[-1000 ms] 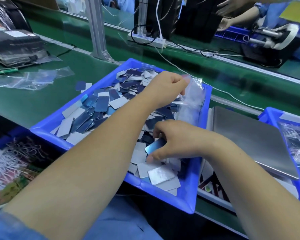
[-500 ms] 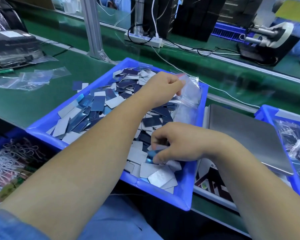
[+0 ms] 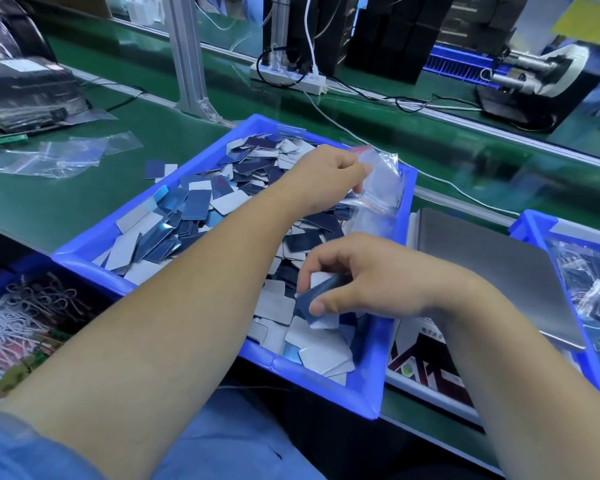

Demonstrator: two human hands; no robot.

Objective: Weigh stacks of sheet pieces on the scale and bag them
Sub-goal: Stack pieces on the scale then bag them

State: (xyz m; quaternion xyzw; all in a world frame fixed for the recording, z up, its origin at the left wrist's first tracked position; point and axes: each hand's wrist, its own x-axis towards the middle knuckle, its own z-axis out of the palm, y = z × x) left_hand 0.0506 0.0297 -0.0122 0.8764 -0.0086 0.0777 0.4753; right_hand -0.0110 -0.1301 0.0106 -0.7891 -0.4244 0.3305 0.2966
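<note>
Sheet pieces (image 3: 201, 216), blue on one face and pale grey on the other, lie heaped in a blue bin (image 3: 84, 252) on the green counter (image 3: 66, 199). Over the bin's far right corner the left hand (image 3: 321, 178) pinches a clear zip bag (image 3: 378, 188) by its mouth, so the bag hangs against the bin's right wall. Nearer, the right hand (image 3: 368, 278) has its fingers (image 3: 317, 306) curled round a small stack of pieces (image 3: 317, 292), thumb pressing the front. Both forearms cross the bin and hide much of its middle. Just right of the bin sits the scale (image 3: 492, 271), its steel pan bare, and beyond it a second blue bin (image 3: 530, 226) of filled bags. Spare clear bags (image 3: 66, 155) lie on the counter to the far left, a tray of white strings (image 3: 18, 323) sits at near left, and a power strip (image 3: 288, 76) stands behind
</note>
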